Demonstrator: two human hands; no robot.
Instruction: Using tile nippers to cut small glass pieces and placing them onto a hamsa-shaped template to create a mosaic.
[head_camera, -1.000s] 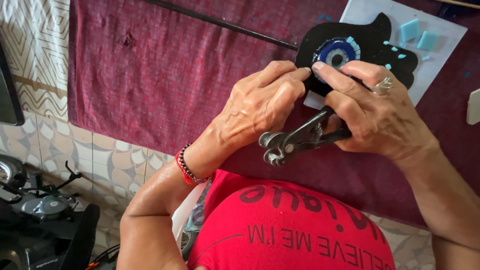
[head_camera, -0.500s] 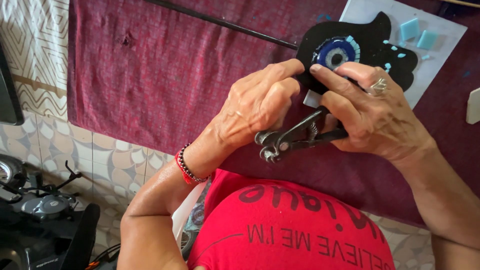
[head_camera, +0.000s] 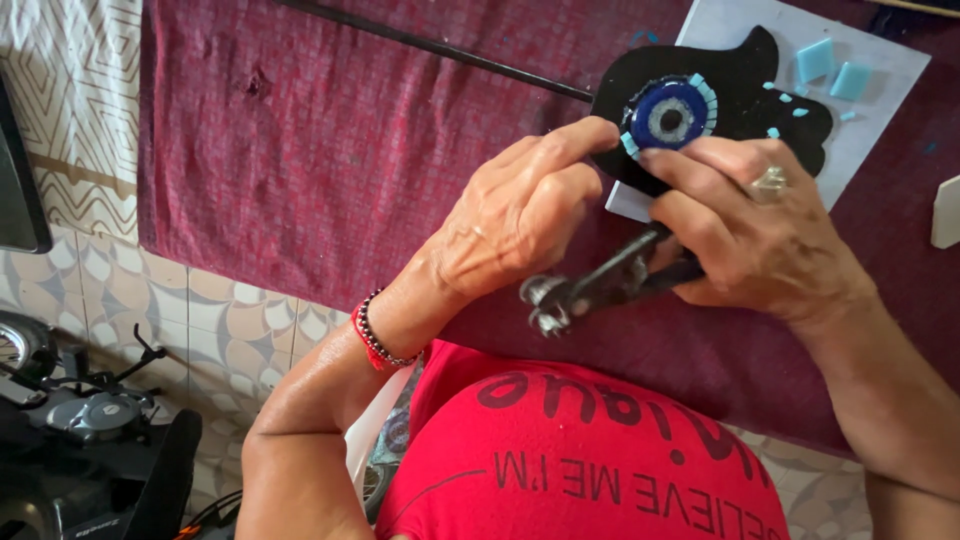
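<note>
Right hand (head_camera: 760, 240) clamps nippers (head_camera: 600, 285), left fingertips (head_camera: 590, 135) pinch a brittle turquoise tile (head_camera: 630, 146) at the blue eye's (head_camera: 668, 115) eight o'clock.

Seen from above, a person's left hand (head_camera: 525, 215) and right hand (head_camera: 745, 235) met at the edge of a black hand-shaped board (head_camera: 745, 85) bearing a blue glass eye (head_camera: 668, 113) ringed with pale turquoise tile pieces. The right hand, wearing a ring, gripped dark tile nippers (head_camera: 600, 285). The board lay on white paper (head_camera: 880, 90) over a maroon cloth (head_camera: 350, 150).
</note>
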